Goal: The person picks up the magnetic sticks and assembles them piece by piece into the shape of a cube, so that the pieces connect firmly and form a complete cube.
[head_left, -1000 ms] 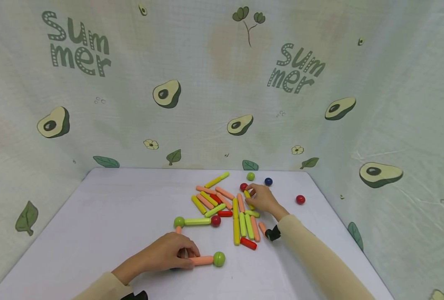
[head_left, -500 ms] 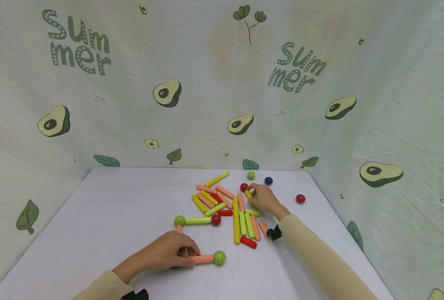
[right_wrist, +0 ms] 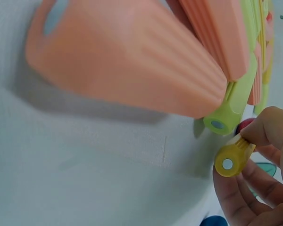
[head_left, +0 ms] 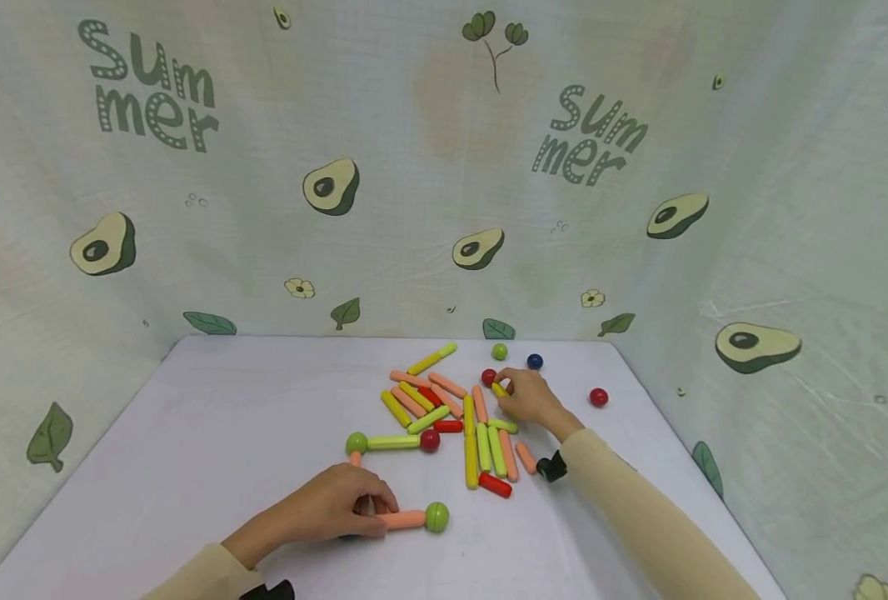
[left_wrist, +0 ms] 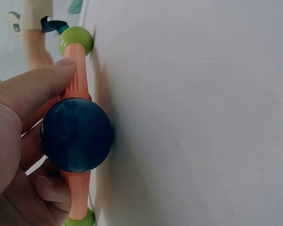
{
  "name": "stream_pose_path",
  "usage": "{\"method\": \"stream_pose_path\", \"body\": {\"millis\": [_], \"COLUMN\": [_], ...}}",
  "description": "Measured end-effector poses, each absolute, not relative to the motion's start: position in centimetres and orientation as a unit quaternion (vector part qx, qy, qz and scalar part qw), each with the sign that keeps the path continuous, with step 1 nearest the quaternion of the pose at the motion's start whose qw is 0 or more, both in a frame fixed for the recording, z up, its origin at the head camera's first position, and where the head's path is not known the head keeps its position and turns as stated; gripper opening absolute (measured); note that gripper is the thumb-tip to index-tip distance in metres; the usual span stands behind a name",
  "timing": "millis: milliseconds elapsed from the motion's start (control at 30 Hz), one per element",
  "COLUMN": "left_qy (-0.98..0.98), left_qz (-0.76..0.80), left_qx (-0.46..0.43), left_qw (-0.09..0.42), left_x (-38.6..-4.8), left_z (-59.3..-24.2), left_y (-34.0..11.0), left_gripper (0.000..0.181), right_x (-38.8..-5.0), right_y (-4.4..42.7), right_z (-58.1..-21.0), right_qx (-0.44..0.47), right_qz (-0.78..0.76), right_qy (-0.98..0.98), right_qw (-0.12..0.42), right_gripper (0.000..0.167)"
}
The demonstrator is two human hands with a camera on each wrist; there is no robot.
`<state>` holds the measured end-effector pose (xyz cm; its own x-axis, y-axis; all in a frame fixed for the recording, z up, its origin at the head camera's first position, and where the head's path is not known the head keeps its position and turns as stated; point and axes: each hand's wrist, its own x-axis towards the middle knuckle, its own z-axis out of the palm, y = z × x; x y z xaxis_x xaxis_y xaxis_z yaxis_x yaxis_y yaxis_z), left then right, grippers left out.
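In the head view my left hand (head_left: 342, 504) grips an orange magnetic rod (head_left: 402, 520) with a green ball (head_left: 436, 517) on its right end. The left wrist view has my thumb on this rod (left_wrist: 76, 77), with a dark blue ball (left_wrist: 77, 135) joining it to another orange rod (left_wrist: 79, 193). My right hand (head_left: 530, 396) pinches a yellow rod (head_left: 500, 390) between thumb and fingers; a metal disc shows in its end (right_wrist: 228, 162). A red ball (head_left: 489, 377) sits at the tips of those fingers; whether rod and ball touch cannot be made out.
A lime rod (head_left: 393, 442) between a green ball (head_left: 356, 442) and a red ball (head_left: 430, 441) lies beyond my left hand. Several loose rods (head_left: 470, 442) cover the table's middle. Farther back are a green ball (head_left: 500, 352), a blue ball (head_left: 535, 362) and a red ball (head_left: 598, 397).
The yellow rod has turned in my right hand, and less of it shows past the fingers. The red ball beside it has shifted slightly toward the hand. My left hand keeps its place.
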<state>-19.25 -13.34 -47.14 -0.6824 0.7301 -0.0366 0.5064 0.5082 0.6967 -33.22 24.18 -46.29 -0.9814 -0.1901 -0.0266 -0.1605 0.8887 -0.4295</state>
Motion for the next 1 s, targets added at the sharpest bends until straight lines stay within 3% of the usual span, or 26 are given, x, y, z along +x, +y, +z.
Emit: {"method": "stream_pose_path", "body": {"millis": [1000], "left_qy": [0.852], "left_qz": [0.341], "left_qx": [0.362], "left_qw": [0.164], "left_x": [-19.29], "left_z": [-47.20], "left_y": [-13.43], "left_gripper": [0.017], "right_x": [-32.65], "right_y": [24.38], "right_z": [-46.53], "right_qx": [-0.105], "right_qz": [-0.194], "right_qy": [0.974], "right_qw": [0.044], "right_gripper": [0.046]}}
